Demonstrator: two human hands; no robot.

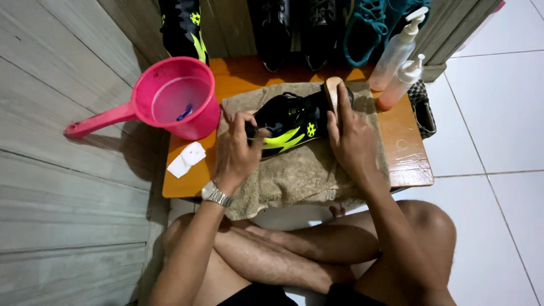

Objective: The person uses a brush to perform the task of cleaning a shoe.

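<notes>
A black shoe with neon yellow markings [292, 120] lies on its side on a beige towel [306, 173] spread over a low orange wooden table [408, 153]. My left hand [238, 150] grips the toe end of the shoe. My right hand [352, 133] holds a wooden-backed brush [333, 93] pressed against the shoe's heel end. A metal watch sits on my left wrist.
A pink water dipper [175, 99] with a long handle stands on the table's left, holding water and a small blue item. Two pump bottles [399, 68] stand at the right. A white folded paper [187, 160] lies near the left edge. Several shoes lean against the back wall.
</notes>
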